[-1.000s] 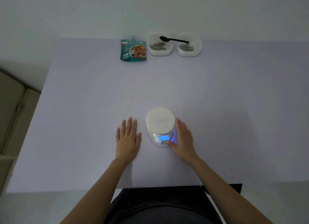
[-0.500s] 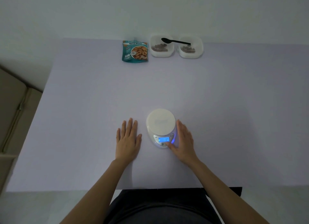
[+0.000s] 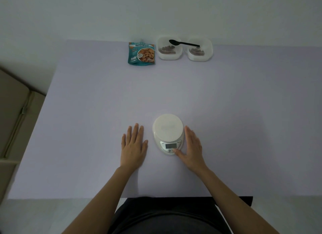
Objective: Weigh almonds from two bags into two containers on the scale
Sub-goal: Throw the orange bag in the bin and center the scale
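The table [image 3: 244, 111] fills most of the view, a flat matte lavender sheet with straight edges. Its near edge meets the person's dark clothing [image 3: 165, 216] at 6 o'clock. A beige padded cushion [image 3: 14, 115] lies off the table at 9 o'clock.

The left hand [image 3: 134, 146] rests palm down on the table at about 7 o'clock from the table's middle. Its fingers are straight and close together, its thumb is out, and it holds nothing. It has not shifted since the earlier frames. The right hand [image 3: 191, 148] is also where it was. Its fingers are straight and together along the scale's 3 o'clock flank, and the thumb tip touches the front panel below the display.

The scale [image 3: 168, 129] sits at 6 o'clock between the two hands. It is smooth white plastic with a round platter and nothing on it. Its small rectangular display [image 3: 170, 146] glowed blue half a second ago and is now dull grey.

At the far edge, near 12 o'clock, the almond bag [image 3: 141, 53] is a glossy teal pouch printed with nuts. Just to its 3 o'clock side stand the left container [image 3: 169, 56] and the right container [image 3: 208, 50], square translucent tubs with rounded corners. Each holds a low heap of brown almonds [image 3: 168, 49]. A thin black plastic spoon [image 3: 184, 43] bridges both rims, its bowl over the left tub.
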